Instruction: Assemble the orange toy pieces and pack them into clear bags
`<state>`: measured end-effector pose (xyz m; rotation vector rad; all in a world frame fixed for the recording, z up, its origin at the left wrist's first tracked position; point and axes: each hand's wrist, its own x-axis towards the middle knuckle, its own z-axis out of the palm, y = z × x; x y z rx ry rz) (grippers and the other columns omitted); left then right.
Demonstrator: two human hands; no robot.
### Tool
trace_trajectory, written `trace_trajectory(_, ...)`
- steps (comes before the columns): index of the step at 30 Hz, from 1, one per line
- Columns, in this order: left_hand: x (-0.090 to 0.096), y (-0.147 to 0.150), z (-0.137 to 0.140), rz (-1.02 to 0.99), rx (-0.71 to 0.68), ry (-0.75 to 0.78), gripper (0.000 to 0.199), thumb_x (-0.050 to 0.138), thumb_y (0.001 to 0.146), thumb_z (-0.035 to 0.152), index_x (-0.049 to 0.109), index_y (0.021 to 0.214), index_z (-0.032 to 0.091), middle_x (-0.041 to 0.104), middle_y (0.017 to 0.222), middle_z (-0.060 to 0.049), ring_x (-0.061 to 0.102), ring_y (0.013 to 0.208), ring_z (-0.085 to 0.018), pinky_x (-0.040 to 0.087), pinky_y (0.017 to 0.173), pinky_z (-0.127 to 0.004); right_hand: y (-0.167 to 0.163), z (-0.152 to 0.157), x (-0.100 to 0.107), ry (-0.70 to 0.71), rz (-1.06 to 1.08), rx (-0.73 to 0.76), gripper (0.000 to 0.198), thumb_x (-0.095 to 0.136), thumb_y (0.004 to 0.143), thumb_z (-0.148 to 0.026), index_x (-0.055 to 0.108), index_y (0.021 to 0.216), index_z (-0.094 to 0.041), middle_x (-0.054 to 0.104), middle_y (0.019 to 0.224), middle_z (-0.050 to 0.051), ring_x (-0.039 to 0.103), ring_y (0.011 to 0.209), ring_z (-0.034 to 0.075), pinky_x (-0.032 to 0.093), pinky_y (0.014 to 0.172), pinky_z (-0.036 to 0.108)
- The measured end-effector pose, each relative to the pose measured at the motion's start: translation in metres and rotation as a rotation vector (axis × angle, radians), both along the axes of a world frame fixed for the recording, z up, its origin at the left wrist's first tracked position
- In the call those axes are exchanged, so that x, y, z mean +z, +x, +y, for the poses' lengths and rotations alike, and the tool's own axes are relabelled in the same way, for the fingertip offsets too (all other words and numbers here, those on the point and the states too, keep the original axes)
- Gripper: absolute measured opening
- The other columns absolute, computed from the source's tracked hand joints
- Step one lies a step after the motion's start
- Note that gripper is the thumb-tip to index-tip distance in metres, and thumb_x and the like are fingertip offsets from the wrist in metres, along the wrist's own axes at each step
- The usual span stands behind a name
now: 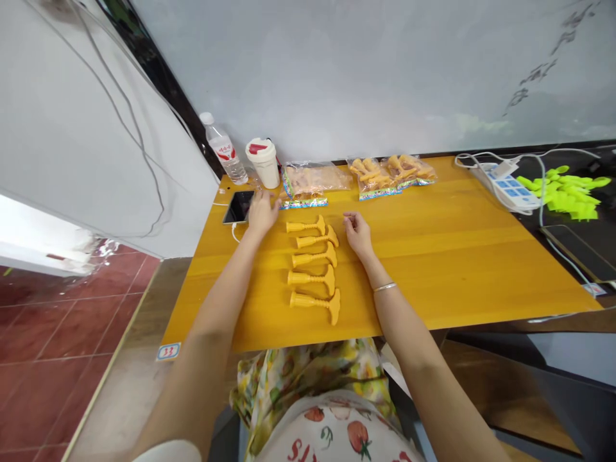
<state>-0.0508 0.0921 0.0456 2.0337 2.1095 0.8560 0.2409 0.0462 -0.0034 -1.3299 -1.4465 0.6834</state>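
Note:
Several yellow T-shaped plastic pieces, like small toy hammers [312,278], lie in a column on the wooden table [433,256], heads to the right. My left hand [262,212] rests flat beyond the column's upper left, fingers spread, beside a phone [239,207] with a white cable. Its fingertips come close to a clear plastic bag [317,178] with a blue printed strip. My right hand [357,232] lies right of the uppermost pieces, fingers curled in, nothing visible in them. Two more clear bags [375,176] with yellow pieces inside lie at the back edge.
A water bottle [224,151] and a white lidded cup [264,163] stand at the back left. On the right are a power strip [513,188] with cables, a pile of lime-green pieces [568,192] and a dark phone-like slab [580,250]. A whiteboard [360,77] rises behind the table.

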Motion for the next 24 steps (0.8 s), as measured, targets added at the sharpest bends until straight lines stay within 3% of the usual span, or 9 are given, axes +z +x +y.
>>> trace_trajectory(5, -0.031, 0.007, -0.038, -0.408, -0.086, -0.154, 0.028, 0.060, 0.087, 0.040, 0.066, 0.099, 0.015, 0.074, 0.096, -0.011, 0.068, 0.088, -0.021, 0.052, 0.087, -0.034, -0.008, -0.005, 0.001, 0.015, -0.244, 0.100, 0.029, 0.051, 0.092, -0.028, 0.065, 0.115, -0.019, 0.073, 0.101, 0.009, 0.066, 0.084, 0.020, 0.052, 0.086, 0.036)
trace_trajectory(10, -0.042, 0.017, -0.040, -0.586, -0.135, -0.192, 0.026, 0.061, 0.086, 0.036, 0.066, 0.099, 0.014, 0.074, 0.093, -0.010, 0.068, 0.081, -0.019, 0.055, 0.081, -0.034, -0.014, -0.014, 0.004, 0.058, -0.410, 0.174, 0.031, 0.055, 0.092, -0.022, 0.066, 0.121, -0.020, 0.074, 0.109, 0.009, 0.066, 0.104, 0.025, 0.049, 0.099, 0.042)
trace_trajectory(13, -0.034, 0.017, -0.027, -0.479, -0.101, -0.133, 0.026, 0.057, 0.087, 0.032, 0.066, 0.103, 0.014, 0.073, 0.099, -0.011, 0.068, 0.087, -0.021, 0.055, 0.086, -0.037, -0.014, -0.014, 0.002, 0.050, -0.376, 0.159, 0.032, 0.054, 0.093, -0.021, 0.065, 0.123, -0.018, 0.074, 0.109, 0.010, 0.067, 0.101, 0.024, 0.050, 0.098, 0.041)
trace_trajectory(17, -0.020, 0.016, 0.000, -0.172, -0.117, -0.004, 0.028, 0.059, 0.083, 0.025, 0.066, 0.108, 0.014, 0.068, 0.117, -0.016, 0.062, 0.113, -0.029, 0.045, 0.104, -0.043, -0.012, -0.010, -0.003, 0.026, -0.281, 0.117, 0.031, 0.053, 0.094, -0.023, 0.065, 0.122, -0.019, 0.073, 0.109, 0.010, 0.069, 0.091, 0.019, 0.053, 0.092, 0.037)
trace_trajectory(20, -0.014, 0.019, 0.020, -0.010, -0.165, -0.047, 0.035, 0.063, 0.080, 0.025, 0.065, 0.113, 0.015, 0.066, 0.123, -0.016, 0.056, 0.124, -0.031, 0.037, 0.111, -0.047, -0.010, -0.006, -0.007, 0.012, -0.229, 0.091, 0.029, 0.053, 0.094, -0.025, 0.066, 0.119, -0.019, 0.073, 0.107, 0.010, 0.069, 0.088, 0.018, 0.054, 0.091, 0.035)
trace_trajectory(24, -0.011, 0.024, 0.029, 0.029, -0.136, -0.107, 0.038, 0.066, 0.078, 0.028, 0.063, 0.113, 0.014, 0.064, 0.121, -0.019, 0.056, 0.121, -0.034, 0.038, 0.109, -0.048, -0.009, -0.002, -0.009, -0.008, -0.195, 0.089, 0.027, 0.052, 0.095, -0.024, 0.067, 0.117, -0.019, 0.074, 0.109, 0.009, 0.070, 0.091, 0.018, 0.054, 0.089, 0.034)
